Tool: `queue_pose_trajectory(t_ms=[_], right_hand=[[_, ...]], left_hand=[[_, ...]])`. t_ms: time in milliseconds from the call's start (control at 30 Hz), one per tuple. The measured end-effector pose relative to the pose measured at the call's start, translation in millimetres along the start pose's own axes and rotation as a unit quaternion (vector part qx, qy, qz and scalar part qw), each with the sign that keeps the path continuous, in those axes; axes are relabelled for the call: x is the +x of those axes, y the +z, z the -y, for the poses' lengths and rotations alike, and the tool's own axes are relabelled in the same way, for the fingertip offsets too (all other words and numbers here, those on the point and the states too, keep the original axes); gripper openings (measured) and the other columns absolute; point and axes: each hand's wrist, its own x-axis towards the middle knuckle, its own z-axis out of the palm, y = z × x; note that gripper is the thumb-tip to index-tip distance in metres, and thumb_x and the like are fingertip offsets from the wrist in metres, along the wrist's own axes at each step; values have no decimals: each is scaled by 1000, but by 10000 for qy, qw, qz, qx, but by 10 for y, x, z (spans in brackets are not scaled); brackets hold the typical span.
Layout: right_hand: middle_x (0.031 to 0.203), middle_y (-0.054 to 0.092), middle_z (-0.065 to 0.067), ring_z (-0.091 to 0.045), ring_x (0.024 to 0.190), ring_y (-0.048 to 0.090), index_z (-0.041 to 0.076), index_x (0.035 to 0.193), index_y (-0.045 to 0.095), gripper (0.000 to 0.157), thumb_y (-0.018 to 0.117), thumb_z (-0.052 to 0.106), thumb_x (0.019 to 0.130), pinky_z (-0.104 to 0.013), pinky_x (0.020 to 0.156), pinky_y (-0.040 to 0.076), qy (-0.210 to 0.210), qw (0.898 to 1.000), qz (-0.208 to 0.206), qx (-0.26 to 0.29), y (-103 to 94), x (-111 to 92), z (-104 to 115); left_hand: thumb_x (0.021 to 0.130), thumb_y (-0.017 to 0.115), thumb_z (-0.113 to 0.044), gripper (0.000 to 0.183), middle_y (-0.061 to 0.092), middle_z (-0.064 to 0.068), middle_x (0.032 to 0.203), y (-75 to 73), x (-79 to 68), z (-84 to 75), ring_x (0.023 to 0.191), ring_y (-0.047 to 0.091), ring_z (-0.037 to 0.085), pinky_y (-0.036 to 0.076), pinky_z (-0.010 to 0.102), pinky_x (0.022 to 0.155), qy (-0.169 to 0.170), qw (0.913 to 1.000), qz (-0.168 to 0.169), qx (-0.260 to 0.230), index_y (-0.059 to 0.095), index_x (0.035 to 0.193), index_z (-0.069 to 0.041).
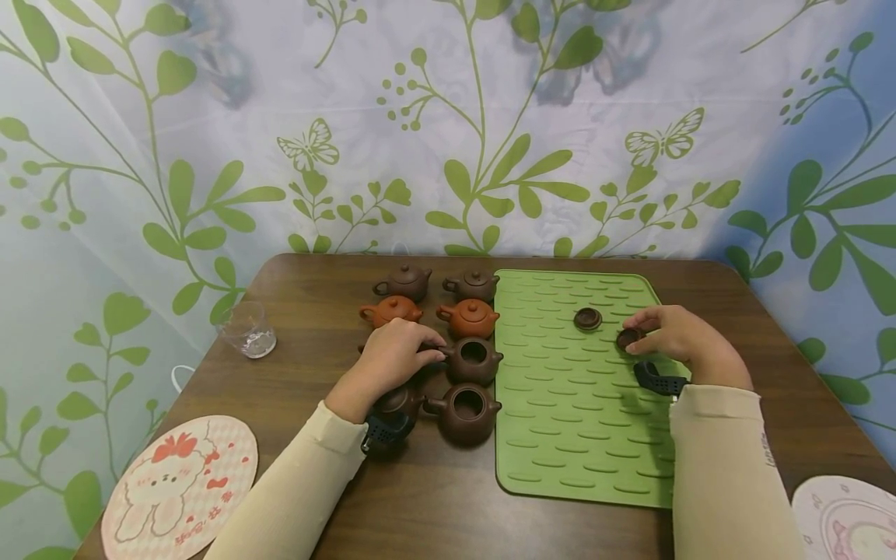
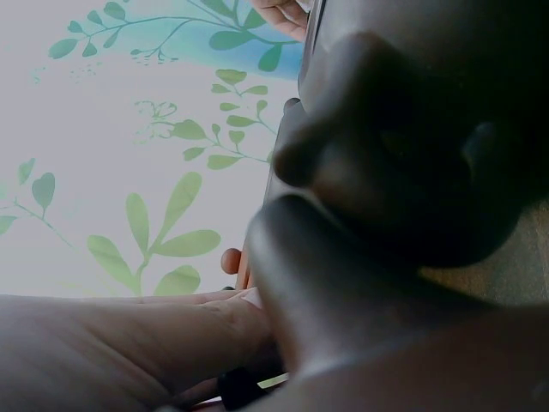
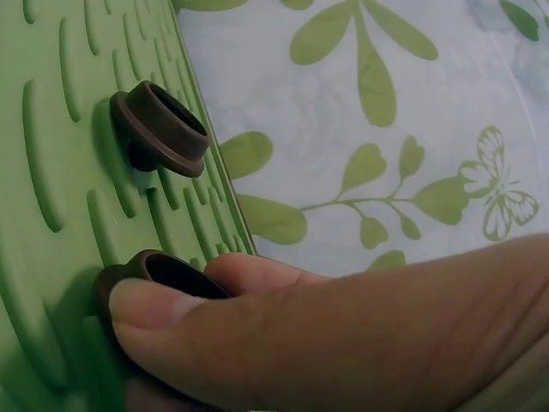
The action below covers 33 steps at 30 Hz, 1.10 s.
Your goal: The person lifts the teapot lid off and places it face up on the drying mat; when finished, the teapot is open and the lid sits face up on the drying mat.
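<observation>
My right hand (image 1: 675, 338) pinches a small dark brown teapot lid (image 1: 629, 339) between thumb and fingers, low over a green ridged mat (image 1: 560, 435). A second lid (image 1: 587, 318) lies upside down on the mat, its hollow side up; the right wrist view shows both lids close together. My left hand (image 1: 399, 354) reaches over the left column of teapots, its thumb and forefinger pinching the handle of a dark lidless teapot (image 1: 474, 362). Nearer the front sits another lidless dark teapot (image 1: 467, 414). Dark teapot bodies (image 2: 412, 172) loom blurred in the left wrist view.
Two orange teapots (image 1: 470, 317) and two lidded brown ones (image 1: 473, 285) stand behind. A further dark teapot (image 1: 397, 403) is partly hidden under my left wrist. A clear glass (image 1: 252, 333) stands at left, and round cartoon placemats (image 1: 183, 486) lie at both front corners.
</observation>
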Motion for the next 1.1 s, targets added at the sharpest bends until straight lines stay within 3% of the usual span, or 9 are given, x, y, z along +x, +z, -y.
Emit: queue_pose_trajectory(t_ms=[233, 800, 1100], right_hand=[[140, 49, -41, -60, 123, 49, -10, 142, 56, 53, 77, 11, 97, -70, 95, 45, 191, 9998, -34, 84, -6, -10, -15], [140, 49, -43, -62, 124, 48, -11, 145, 51, 60, 76, 20, 99, -71, 95, 44, 154, 9999, -73, 18, -44, -73, 33], [139, 50, -44, -53, 109, 65, -17, 143, 48, 54, 57, 26, 111, -63, 91, 52, 191, 9996, -79, 170, -63, -100, 78]], left_hand=[[93, 84, -29, 14, 77, -10, 96, -7, -12, -2, 83, 72, 16, 60, 42, 74, -6, 10000, -15, -15, 85, 106, -25], [93, 84, -30, 14, 77, -10, 96, -10, -12, -10, 83, 72, 15, 60, 42, 75, -44, 10000, 29, -30, 85, 106, -26], [93, 85, -29, 13, 77, -10, 96, -14, -13, -12, 83, 72, 15, 60, 42, 75, -40, 10000, 19, -67, 85, 105, -25]])
